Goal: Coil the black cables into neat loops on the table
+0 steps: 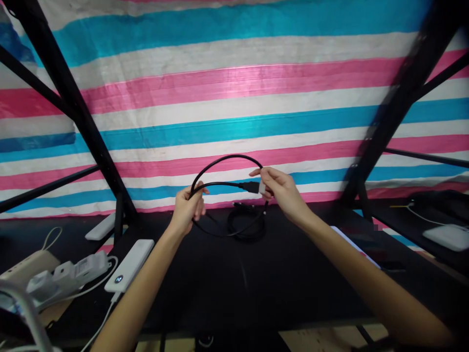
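Note:
A black cable (227, 157) is bent into a loop between my two hands, above the dark tabletop. My left hand (188, 208) pinches the loop at its left side, fingers closed around the cable. At the right, my right hand (280, 188) holds the loop's upper right part near a black plug (251, 187) with a pale end, which points right toward my fingers. The plug looks like a video or data connector; its exact type is too small to tell. Behind the loop, another coiled black cable (246, 230) lies on the table.
A white power bank (130, 264) with a lit display and plugged-in cable lies at left, beside a white power strip (73, 274) with chargers. A phone-like flat device (357, 247) lies at right. Black metal frame posts (78, 112) stand before a striped sheet (234, 73).

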Demonstrator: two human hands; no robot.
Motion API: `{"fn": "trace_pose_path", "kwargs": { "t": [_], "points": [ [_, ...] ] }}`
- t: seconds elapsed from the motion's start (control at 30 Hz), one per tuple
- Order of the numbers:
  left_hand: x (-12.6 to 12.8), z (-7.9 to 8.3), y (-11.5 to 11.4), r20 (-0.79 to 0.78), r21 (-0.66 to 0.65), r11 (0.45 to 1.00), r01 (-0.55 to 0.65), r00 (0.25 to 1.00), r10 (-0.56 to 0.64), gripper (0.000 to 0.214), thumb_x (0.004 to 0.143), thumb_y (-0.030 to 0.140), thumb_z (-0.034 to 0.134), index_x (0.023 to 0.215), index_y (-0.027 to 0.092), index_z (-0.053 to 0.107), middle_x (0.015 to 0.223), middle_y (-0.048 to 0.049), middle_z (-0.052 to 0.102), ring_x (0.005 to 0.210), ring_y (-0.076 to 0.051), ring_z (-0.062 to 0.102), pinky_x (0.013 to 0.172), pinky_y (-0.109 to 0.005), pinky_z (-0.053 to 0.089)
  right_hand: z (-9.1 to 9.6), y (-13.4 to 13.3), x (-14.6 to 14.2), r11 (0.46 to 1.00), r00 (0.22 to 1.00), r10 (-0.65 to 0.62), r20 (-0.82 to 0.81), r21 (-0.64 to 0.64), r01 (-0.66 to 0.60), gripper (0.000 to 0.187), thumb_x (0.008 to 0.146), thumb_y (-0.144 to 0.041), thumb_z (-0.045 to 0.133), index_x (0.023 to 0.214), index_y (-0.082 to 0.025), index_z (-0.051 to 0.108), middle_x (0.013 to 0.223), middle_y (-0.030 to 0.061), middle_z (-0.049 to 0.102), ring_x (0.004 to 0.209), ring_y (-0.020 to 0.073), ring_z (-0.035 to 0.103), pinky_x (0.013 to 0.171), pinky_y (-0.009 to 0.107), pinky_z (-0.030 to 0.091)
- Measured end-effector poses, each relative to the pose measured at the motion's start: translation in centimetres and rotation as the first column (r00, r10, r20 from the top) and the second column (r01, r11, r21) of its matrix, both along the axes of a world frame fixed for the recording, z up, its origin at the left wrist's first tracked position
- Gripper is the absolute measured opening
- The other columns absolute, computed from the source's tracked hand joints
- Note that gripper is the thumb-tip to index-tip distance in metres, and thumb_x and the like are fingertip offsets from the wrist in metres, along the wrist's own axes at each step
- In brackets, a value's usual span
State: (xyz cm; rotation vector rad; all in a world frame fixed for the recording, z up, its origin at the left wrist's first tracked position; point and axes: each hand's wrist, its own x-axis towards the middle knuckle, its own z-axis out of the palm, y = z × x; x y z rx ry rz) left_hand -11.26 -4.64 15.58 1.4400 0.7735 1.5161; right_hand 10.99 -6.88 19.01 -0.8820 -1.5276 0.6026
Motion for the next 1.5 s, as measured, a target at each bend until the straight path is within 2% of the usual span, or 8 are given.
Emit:
{"fn": "trace_pose_path", "kwargs": {
  "t": [0.17,0.33,0.47,0.63,0.77,0.97,1.17,1.5],
  "points": [
    [0.0,2.2,-0.4,-0.292,0.111,0.989,-0.095,0.948,0.124,0.023,0.073,0.037,0.065,0.068,0.015,0.067,0.035,0.0085,0.031,0.032,-0.004,0.022,0.036,-0.021,0.014,2.2,-1.9,0.8,0.944,0.885,-0.185,0.426,0.327,0.04,0.056,0.069,-0.031,0.069,0.123,-0.023,0.055,0.122,0.0119,0.055,0.113,0.0282,0.049,0.095,0.048,0.039],
    [1.4,5.0,-0.5,-0.49,0.308,0.951,-0.04,0.85,0.195,0.014,0.071,0.027,0.065,0.067,0.014,0.071,0.046,0.0019,0.052,0.047,-0.01,0.044,0.044,-0.021,0.028,7.8,-5.9,0.1,0.857,0.689,0.506,0.518,-0.215,-0.468,0.049,0.066,-0.044,0.07,0.11,-0.024,0.064,0.114,0.0034,0.062,0.117,0.0248,0.05,0.093,0.039,0.043],
    [1.7,6.1,-1.2,-0.565,0.388,0.921,-0.025,0.783,0.26,0.016,0.071,0.026,0.065,0.064,0.013,0.071,0.047,0.0003,0.055,0.048,-0.011,0.047,0.045,-0.021,0.03,10.3,-5.0,1.0,0.769,0.685,0.627,0.37,-0.431,-0.471,0.048,0.063,-0.053,0.067,0.099,-0.021,0.067,0.11,0.0006,0.065,0.114,0.0224,0.054,0.089,0.037,0.043],
    [3.5,7.2,-1.9,-0.623,0.441,0.897,0.016,0.725,0.293,0.011,0.065,0.017,0.066,0.059,0.01,0.07,0.047,-0.0016,0.058,0.048,-0.011,0.05,0.045,-0.021,0.029,7.6,-1.7,-1.4,0.918,0.755,0.385,0.531,-0.303,-0.255,0.016,0.066,-0.023,0.072,0.081,-0.018,0.069,0.069,0.0012,0.065,0.065,0.0152,0.062,0.055,0.023,0.046],
    [3.6,6.9,-1.6,-0.592,0.368,0.93,0.014,0.774,0.223,0.006,0.063,0.016,0.069,0.06,0.011,0.07,0.041,0.0007,0.053,0.04,-0.008,0.045,0.041,-0.019,0.026,5.4,-0.2,-2.9,0.943,0.68,0.321,0.659,-0.291,-0.162,0.013,0.073,-0.01,0.059,0.063,-0.015,0.066,0.038,-0.0035,0.042,0.033,0.005,0.033,0.035,0.021,0.021],
    [-1.1,2.3,-0.9,-0.411,-0.083,0.99,0.111,0.902,-0.136,0.023,0.073,0.039,0.067,0.072,0.016,0.066,0.03,0.0075,0.035,0.028,-0.008,0.04,0.037,-0.021,0.031,3.2,0.8,1.4,0.928,0.868,0.237,0.436,-0.366,-0.07,0.026,0.085,-0.022,0.051,0.1,-0.016,0.07,0.041,-0.0079,0.028,0.031,0.0037,0.023,0.032,0.02,0.015],
    [0.2,-0.3,-0.9,-0.398,-0.089,0.993,0.08,0.911,-0.109,0.028,0.078,0.044,0.06,0.073,0.017,0.065,0.033,0.0082,0.035,0.028,-0.004,0.026,0.034,-0.019,0.018,-1.0,0.4,0.8,0.876,0.854,0.358,0.377,-0.451,-0.168,0.043,0.075,-0.041,0.066,0.112,-0.019,0.064,0.059,-0.0013,0.056,0.045,0.0081,0.046,0.042,0.021,0.033],
    [-0.7,-1.8,-1.0,-0.254,-0.171,0.978,0.121,0.953,-0.163,0.039,0.07,0.056,0.065,0.062,0.018,0.058,0.028,0.0083,0.032,0.026,-0.005,0.024,0.035,-0.02,0.016,-2.3,-0.1,0.9,0.935,0.97,0.171,-0.171,-0.282,-0.214,0.057,0.074,-0.057,0.063,0.053,-0.021,0.023,0.049,-0.0098,0.013,0.039,0.0035,0.009,0.037,0.024,0.006]
  ]
}}
